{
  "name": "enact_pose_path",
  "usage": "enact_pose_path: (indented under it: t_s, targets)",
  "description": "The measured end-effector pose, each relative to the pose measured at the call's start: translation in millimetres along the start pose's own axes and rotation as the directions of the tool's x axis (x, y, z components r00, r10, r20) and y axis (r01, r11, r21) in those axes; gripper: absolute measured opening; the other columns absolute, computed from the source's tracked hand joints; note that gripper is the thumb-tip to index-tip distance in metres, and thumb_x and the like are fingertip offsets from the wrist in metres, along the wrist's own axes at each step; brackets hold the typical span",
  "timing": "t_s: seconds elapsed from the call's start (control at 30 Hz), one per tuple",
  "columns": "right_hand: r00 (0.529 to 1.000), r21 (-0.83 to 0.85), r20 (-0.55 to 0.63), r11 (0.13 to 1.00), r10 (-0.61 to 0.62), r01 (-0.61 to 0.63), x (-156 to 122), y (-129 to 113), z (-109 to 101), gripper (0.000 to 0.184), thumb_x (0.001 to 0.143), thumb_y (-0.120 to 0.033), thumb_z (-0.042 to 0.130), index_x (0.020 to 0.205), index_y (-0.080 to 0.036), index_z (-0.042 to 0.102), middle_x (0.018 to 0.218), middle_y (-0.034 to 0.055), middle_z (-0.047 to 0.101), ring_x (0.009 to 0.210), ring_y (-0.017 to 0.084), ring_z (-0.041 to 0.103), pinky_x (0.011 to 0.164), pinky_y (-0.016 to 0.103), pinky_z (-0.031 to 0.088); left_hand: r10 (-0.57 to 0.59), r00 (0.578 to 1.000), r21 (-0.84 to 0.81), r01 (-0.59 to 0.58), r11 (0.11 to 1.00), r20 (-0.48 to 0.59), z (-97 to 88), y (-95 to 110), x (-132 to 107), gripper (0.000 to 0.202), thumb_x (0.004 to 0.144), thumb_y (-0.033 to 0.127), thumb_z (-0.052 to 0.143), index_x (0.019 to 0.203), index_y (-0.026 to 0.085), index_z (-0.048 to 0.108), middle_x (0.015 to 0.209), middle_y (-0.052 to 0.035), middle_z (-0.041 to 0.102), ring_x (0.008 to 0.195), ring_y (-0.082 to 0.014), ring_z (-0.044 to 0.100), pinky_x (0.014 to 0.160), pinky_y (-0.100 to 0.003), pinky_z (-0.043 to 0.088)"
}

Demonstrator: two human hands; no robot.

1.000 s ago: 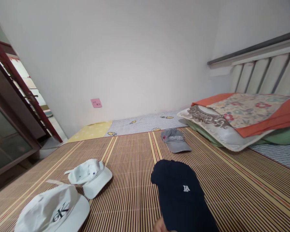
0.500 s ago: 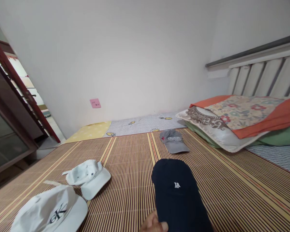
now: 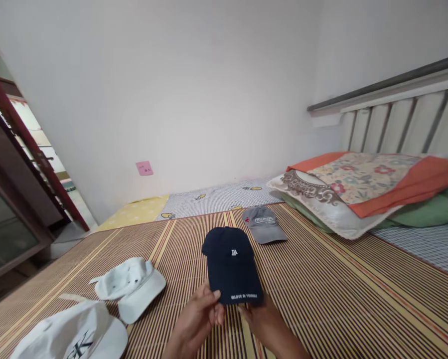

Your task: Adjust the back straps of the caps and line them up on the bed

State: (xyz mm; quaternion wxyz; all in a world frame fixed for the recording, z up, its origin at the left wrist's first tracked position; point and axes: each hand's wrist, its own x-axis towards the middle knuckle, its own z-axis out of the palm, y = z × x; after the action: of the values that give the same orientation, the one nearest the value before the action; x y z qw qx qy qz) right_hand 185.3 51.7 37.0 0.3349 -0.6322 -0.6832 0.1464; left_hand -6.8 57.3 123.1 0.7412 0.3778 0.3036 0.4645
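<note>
A navy baseball cap (image 3: 229,267) with a small white emblem and white lettering along its brim is held in front of me, brim toward me. My left hand (image 3: 203,306) pinches the brim's left corner, thumb on top. Under the brim's right side is my right hand (image 3: 263,316), its fingers partly hidden by the cap. Just behind the navy cap a grey cap (image 3: 264,224) lies on the striped mat (image 3: 186,239). To the left lie a pale white cap (image 3: 134,286) and a white cap with black letters (image 3: 72,331).
Pillows with a floral, orange-edged cover (image 3: 373,174) are stacked at the right, by a white radiator (image 3: 399,119). A white wall with a pink note (image 3: 144,168) stands behind the bed. A reddish door frame (image 3: 40,149) is at far left.
The navy cap has moved away from me and to the left, so its brim lettering now shows. My right hand has come into view at the brim.
</note>
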Motion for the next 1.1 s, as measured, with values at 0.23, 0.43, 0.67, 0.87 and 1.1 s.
enact_pose_path:
  t_s: [0.23, 0.43, 0.67, 0.87, 1.1]
  targets:
    - [0.989, -0.02, 0.147, 0.999, -0.026, 0.029, 0, -1, -14, 0.052, 0.088, -0.022, 0.056, 0.139, -0.018, 0.067, 0.156, 0.0143, 0.06, 0.147, 0.034, 0.052, 0.122, 0.047, 0.042, -0.044, 0.999, 0.03, 0.044, 0.999, 0.004, -11.1, 39, 112, 0.03, 0.068, 0.001, 0.083, 0.087, 0.014, 0.064, 0.073, 0.0033, 0.067, 0.048, -0.0044, 0.053, 0.048, -0.017, 0.044]
    - [0.984, -0.066, 0.18, 0.998, 0.006, 0.006, 5, 8, 7, 0.057, 0.089, -0.024, 0.053, 0.146, -0.023, 0.061, 0.164, 0.0092, 0.051, 0.154, 0.034, 0.043, 0.128, 0.055, 0.034, -0.166, 0.981, 0.024, 0.169, 0.985, -0.103, -42.5, 31, 199, 0.008, 0.095, 0.014, 0.069, 0.09, 0.014, 0.063, 0.073, 0.0063, 0.06, 0.05, -0.0042, 0.046, 0.045, -0.016, 0.041]
    - [0.978, -0.121, 0.2, 0.992, 0.051, -0.027, 5, 1, 13, 0.059, 0.098, -0.036, 0.047, 0.155, -0.024, 0.053, 0.169, 0.0068, 0.045, 0.158, 0.034, 0.036, 0.132, 0.061, 0.025, -0.291, 0.912, -0.033, 0.294, 0.955, -0.29, -90.4, -2, 231, 0.019, 0.1, 0.033, 0.065, 0.104, 0.015, 0.065, 0.083, 0.0032, 0.063, 0.057, -0.0064, 0.052, 0.047, -0.019, 0.045]
    - [0.971, -0.105, 0.224, 0.992, 0.086, -0.064, 3, -6, 7, 0.059, 0.101, -0.043, 0.044, 0.157, -0.027, 0.051, 0.17, 0.0042, 0.042, 0.159, 0.034, 0.034, 0.132, 0.06, 0.026, -0.235, 0.917, -0.027, 0.239, 0.971, -0.322, -101.6, 1, 222, 0.018, 0.101, 0.031, 0.065, 0.11, 0.016, 0.064, 0.084, 0.0035, 0.062, 0.056, -0.0055, 0.05, 0.045, -0.017, 0.042]
    - [0.986, -0.131, 0.159, 0.991, 0.048, -0.027, 1, -4, 13, 0.058, 0.101, -0.04, 0.044, 0.156, -0.026, 0.052, 0.168, 0.0059, 0.046, 0.158, 0.034, 0.037, 0.132, 0.06, 0.028, -0.229, 0.942, -0.015, 0.233, 0.972, -0.247, -101.8, -9, 226, 0.02, 0.101, 0.032, 0.065, 0.112, 0.016, 0.065, 0.087, 0.0021, 0.064, 0.059, -0.0068, 0.054, 0.048, -0.019, 0.047]
